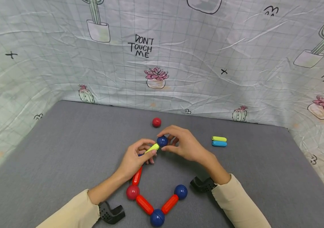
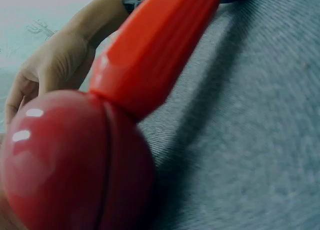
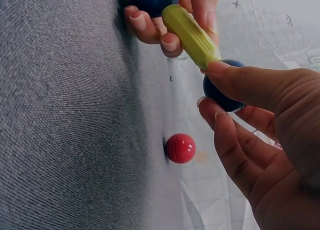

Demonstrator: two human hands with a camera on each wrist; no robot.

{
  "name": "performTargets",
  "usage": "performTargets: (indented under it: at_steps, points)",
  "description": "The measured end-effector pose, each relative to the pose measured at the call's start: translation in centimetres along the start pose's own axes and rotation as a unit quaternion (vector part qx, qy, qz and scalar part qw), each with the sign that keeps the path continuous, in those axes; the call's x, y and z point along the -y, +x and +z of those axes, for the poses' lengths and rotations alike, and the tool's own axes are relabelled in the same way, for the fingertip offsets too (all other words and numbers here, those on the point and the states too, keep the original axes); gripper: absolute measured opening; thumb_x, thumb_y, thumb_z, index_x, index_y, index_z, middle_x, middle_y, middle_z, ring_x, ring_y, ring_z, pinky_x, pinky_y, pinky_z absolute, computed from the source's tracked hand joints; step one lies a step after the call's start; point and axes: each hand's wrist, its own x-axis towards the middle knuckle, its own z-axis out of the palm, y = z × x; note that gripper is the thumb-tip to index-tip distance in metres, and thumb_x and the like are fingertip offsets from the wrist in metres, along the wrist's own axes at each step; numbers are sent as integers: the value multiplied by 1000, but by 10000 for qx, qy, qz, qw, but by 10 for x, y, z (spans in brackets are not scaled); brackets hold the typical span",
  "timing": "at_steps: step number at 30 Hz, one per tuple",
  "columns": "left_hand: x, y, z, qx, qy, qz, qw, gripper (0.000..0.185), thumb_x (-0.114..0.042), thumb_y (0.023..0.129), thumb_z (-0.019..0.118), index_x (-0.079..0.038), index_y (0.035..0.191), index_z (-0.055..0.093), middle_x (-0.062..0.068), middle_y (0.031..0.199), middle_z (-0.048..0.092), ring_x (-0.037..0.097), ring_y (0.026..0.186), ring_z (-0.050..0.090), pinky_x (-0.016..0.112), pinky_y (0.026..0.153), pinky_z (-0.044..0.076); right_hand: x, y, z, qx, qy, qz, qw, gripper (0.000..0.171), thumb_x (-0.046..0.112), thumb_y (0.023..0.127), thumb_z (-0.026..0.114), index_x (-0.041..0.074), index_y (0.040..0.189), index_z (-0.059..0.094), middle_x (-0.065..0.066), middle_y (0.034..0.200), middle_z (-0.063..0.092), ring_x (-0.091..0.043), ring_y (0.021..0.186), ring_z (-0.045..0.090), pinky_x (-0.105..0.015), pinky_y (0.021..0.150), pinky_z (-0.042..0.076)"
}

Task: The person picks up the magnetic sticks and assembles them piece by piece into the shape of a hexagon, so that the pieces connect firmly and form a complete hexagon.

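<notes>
My left hand pinches a yellow rod, tilted up to the right. Its upper tip meets a dark blue ball that my right hand pinches between thumb and fingers. Under the left hand a second blue ball rests at the top of a red rod. That rod runs down to a red ball, then a chain of red rods and blue balls lies on the grey mat.
A loose red ball lies behind the hands. A yellow rod and a blue rod lie side by side at the right. A cactus-print cloth walls the mat on three sides.
</notes>
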Motion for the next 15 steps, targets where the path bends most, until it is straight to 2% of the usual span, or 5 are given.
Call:
performTargets:
  at_steps: [4, 7, 15]
  points:
    - [0, 2, -1, 79, -313, 8, 9995, 30, -1, 92, 62, 4, 120, 53, 30, 88, 61, 30, 60, 64, 28, 56, 51, 1, 0, 1, 63, 29, 69, 10000, 41, 8, 82, 76, 12, 120, 63, 2, 114, 61, -14, 87, 62, -26, 71, 53]
    - [0, 2, -2, 134, -448, 18, 9989, 35, 1, 92, 62, 4, 124, 49, 30, 90, 59, 30, 60, 64, 29, 56, 51, 0, 0, 1, 172, 110, 69, 9998, 41, 7, 84, 74, 13, 122, 62, 2, 117, 61, -13, 90, 62, -27, 75, 53]
    - [2, 3, -7, 492, -322, 87, 9982, 46, -1, 92, 61, -2, 135, 45, 26, 95, 59, 31, 62, 64, 32, 56, 52, -2, -2, 2, 388, 390, -85, 9984, 44, 6, 85, 73, 13, 126, 60, 1, 122, 60, -18, 95, 63, -28, 79, 52]
